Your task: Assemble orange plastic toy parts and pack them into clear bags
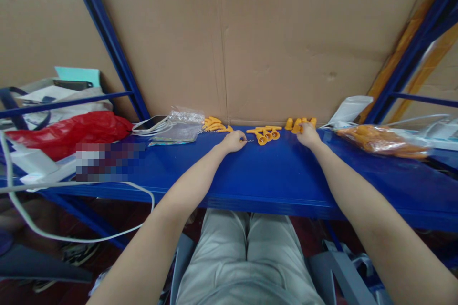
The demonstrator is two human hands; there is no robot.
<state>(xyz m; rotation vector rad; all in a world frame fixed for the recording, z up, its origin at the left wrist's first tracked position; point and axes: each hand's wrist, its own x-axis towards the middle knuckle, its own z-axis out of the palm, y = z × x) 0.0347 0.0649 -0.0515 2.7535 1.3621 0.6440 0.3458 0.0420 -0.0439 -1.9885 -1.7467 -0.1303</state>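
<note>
My left hand (234, 141) is closed in a pinch, and a short metal chain (250, 140) sticks out from its fingertips. A speck of yellow shows between those fingers. Just right of it lie several yellow trumpet-shaped pieces (262, 139), their flared ends toward me. At the back right, my right hand (309, 137) has its fingers closed at a group of yellow bell-shaped cups (289, 124), seemingly on one of them, partly hidden by the fingers. Behind my left hand is a pile of yellow pieces (213, 123) with chains.
A cardboard wall (272, 47) closes off the back of the blue shelf (265, 176). On the left are a clear plastic bag (182, 131), a phone with a white cable (153, 124), a red bag (82, 131) and a power strip. A bag of orange pieces (382, 139) lies at right.
</note>
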